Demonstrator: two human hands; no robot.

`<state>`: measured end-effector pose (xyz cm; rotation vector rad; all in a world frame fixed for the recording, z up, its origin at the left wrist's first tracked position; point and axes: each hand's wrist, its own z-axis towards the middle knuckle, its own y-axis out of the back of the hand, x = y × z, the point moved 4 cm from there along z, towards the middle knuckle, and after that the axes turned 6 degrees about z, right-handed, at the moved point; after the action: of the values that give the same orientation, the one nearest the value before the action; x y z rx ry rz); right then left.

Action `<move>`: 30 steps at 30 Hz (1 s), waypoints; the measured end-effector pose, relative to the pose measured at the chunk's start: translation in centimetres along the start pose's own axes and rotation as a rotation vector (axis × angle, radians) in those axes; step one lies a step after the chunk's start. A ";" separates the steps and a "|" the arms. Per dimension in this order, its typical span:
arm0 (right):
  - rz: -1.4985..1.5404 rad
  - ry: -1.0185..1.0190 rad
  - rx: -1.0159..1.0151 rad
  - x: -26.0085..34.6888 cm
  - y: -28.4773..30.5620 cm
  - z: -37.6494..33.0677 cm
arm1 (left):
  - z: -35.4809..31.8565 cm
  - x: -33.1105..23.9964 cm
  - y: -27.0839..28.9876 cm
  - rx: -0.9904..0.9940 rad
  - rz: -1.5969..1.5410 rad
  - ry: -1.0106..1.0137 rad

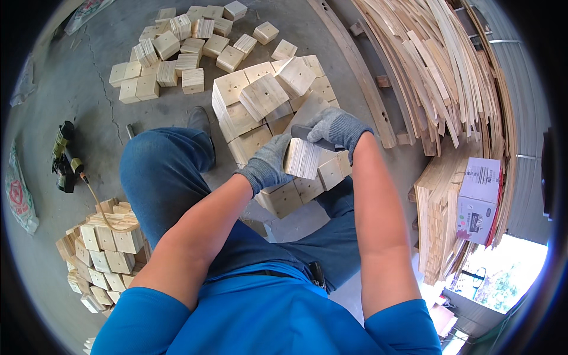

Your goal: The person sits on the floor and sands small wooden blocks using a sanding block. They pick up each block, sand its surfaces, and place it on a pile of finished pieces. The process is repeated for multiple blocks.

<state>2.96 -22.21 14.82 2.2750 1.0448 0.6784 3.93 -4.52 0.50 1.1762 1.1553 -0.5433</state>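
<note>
Gripping a plywood block (303, 158) by its layered side, the left hand (267, 164) in a grey knit glove closes around the block's near edge and steadies it just above the person's knees. The right hand (336, 127), gloved the same way, is wrapped around a flat dark tool (313, 137), perhaps a scraper or file, laid against the top edge of that block; what kind of tool it is I cannot tell for sure.

Taking the held block as the landmark: directly beyond and under it sits a heap of larger wooden blocks (266, 100), tumbled at loose angles, some with small holes in their faces. Farther beyond, toward the top left, a scatter of smaller wooden cubes (177, 50) lies on the concrete floor (89, 100). To the lower left of the held block, past the person's blue-trousered thigh, a tidier stack of blocks (103, 248) stands in rows. Judging by that, the neat stack may be the finished part and the loose heap what remains, so the work looks partway through, with a good many blocks left.

Left of the block, a nail gun (64, 157) with a yellow hose lies on the floor. To the right, long thin wood strips (438, 71) are piled high, with a cardboard box (478, 198) resting below them.
</note>
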 end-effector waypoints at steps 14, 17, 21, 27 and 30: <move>0.009 0.066 0.046 -1.0 0.4 0.9 | 0.0 -0.7 -0.3 -0.028 0.037 -0.028; -0.165 0.119 0.066 -0.5 1.5 1.2 | -0.1 -0.4 0.2 -0.014 0.036 0.017; 0.321 -0.019 -0.008 -0.5 3.8 -1.4 | -0.1 0.4 -0.2 -0.036 0.075 0.020; 0.163 0.091 0.077 -3.2 -0.2 1.7 | 0.0 0.3 -0.8 -0.047 0.125 -0.034; 0.147 -0.011 0.035 -2.9 1.0 0.6 | 0.0 0.5 -0.5 -0.020 0.062 -0.019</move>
<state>2.18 -25.23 14.45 2.4005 0.8977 0.7113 3.67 -4.55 -0.19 1.1839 1.1018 -0.4937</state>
